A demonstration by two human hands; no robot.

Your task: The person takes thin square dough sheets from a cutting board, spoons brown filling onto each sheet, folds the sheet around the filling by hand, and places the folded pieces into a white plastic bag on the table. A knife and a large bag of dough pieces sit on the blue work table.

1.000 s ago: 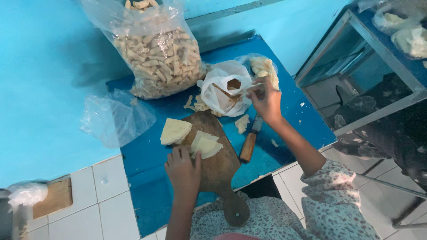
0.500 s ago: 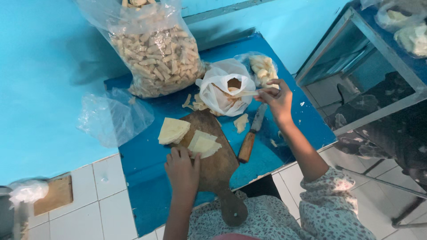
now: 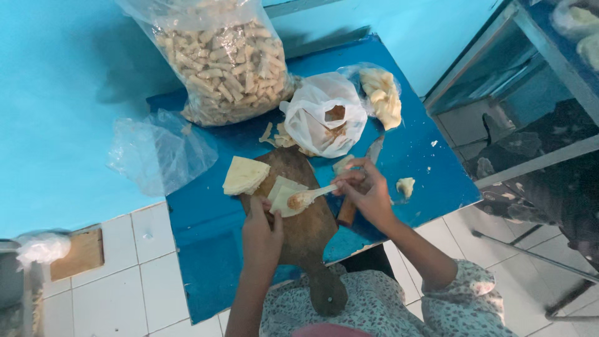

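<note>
Since half a second ago, right hand has brought the spoon from the white bag down to the wrapper.

Filling step in hand, by my judgement: right hand grips the loaded spoon over the wrapper, which lies on the wooden board atop the blue table. Left hand presses the wrapper's near edge with fingers extended, grasping nothing. Wrapper stack and knife lie beside. Next move calls for tipping the filling off centrally, keeping the wrapper pinned.
</note>
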